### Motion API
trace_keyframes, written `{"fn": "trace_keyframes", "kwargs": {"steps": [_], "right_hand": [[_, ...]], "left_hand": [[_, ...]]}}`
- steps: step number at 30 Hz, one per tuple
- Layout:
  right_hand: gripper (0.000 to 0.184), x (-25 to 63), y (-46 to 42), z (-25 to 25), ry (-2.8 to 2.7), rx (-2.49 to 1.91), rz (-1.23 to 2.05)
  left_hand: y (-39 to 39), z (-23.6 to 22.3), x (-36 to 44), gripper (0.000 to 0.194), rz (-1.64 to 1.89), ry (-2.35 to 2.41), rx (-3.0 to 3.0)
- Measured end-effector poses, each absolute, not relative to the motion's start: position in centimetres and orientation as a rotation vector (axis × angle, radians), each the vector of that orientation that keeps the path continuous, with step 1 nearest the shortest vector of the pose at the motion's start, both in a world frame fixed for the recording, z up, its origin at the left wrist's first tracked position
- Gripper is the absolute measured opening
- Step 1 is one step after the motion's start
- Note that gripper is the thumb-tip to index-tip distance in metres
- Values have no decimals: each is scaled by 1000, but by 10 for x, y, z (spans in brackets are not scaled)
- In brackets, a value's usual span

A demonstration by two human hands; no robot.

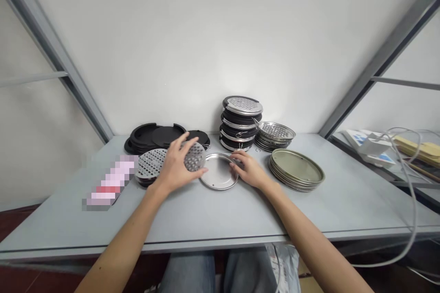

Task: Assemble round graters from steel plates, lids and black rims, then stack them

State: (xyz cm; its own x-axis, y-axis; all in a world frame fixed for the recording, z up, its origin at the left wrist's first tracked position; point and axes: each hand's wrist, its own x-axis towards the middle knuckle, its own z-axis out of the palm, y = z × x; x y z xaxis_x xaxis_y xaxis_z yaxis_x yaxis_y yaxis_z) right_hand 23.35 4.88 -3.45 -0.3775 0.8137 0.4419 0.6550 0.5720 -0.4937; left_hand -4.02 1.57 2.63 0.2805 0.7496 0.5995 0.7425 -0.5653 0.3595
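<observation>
My left hand [180,165] grips a round perforated metal disc [195,157], its fingers on the far edge and its thumb on the near side. The disc is tilted, with its left part hidden behind the hand. My right hand [248,167] has its fingers curled on the right rim of a shallow round metal dish [219,175] that lies on the table. To the left of my left hand sits a stack topped by a slotted metal disc [151,163]. A stack of olive-coloured round dishes [297,166] stands right of my right hand.
Black round pieces [165,135] lie at the back left. A tall stack of black-and-metal round assemblies [242,123] stands by the wall, with more perforated discs [277,131] beside it. A blurred-out pink item [113,181] is at left. A white cable [414,201] hangs at right.
</observation>
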Motion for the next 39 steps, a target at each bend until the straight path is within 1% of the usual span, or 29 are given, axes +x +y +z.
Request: {"fn": "trace_keyframes", "kwargs": {"steps": [3, 6, 8, 12, 21, 25, 27, 28, 31, 32, 35, 39], "right_hand": [[35, 229, 45, -31, -2128, -1018, 309], [41, 226, 41, -28, -2134, -865, 339], [36, 224, 40, -28, -2119, -819, 349], [19, 224, 40, -31, -2109, -801, 357], [16, 220, 34, -28, -2110, -748, 317], [16, 219, 33, -28, -2025, -796, 298], [16, 223, 34, -27, -1937, -842, 255], [16, 225, 34, -26, -1894, -865, 229], [14, 235, 38, -23, -1793, -942, 169], [14, 239, 39, -22, -1762, -968, 154], [11, 246, 42, -20, -1706, -1018, 129], [10, 245, 43, -21, -1757, -1045, 135]], "left_hand": [[11, 16, -20, 77, 1013, 1111, 2411], [11, 4, -7, 82, 930, 921, 2334], [12, -2, -4, 86, 927, 876, 2329], [13, -5, -3, 91, 932, 841, 2332], [15, -6, -7, 88, 915, 781, 2343], [18, -3, -12, 85, 951, 849, 2365], [21, -2, -15, 78, 1048, 923, 2337], [23, -2, -16, 71, 1120, 966, 2302], [30, -4, -20, 42, 1324, 1112, 2153], [33, -6, -21, 35, 1354, 1163, 2117], [36, -11, -23, 27, 1309, 1290, 2137], [36, -17, -24, 25, 1162, 1346, 2324]]}}
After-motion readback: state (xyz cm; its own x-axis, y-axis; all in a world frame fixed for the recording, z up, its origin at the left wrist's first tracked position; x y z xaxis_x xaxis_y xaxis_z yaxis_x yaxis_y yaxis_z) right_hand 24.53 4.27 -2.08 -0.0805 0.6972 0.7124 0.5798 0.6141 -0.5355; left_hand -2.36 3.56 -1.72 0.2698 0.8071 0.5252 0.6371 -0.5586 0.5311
